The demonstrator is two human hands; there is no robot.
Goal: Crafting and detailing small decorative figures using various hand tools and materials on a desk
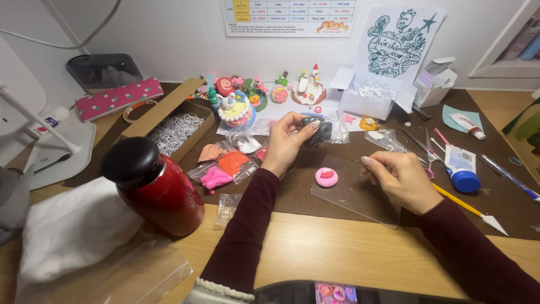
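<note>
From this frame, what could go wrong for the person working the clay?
1. The red bottle stands close beside the left forearm; a sideways move might knock it over.
2. The pink clay disc lies on the clear sheet under the right hand; a slip could squash it.
3. The left hand holds a dark clay bag above other clay bags; a dropped piece could get lost among them.

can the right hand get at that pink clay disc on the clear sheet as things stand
Probably yes. The right hand rests at the clear sheet's far edge, the pink clay disc lies uncovered just to its left, and nothing stands between them.
</note>
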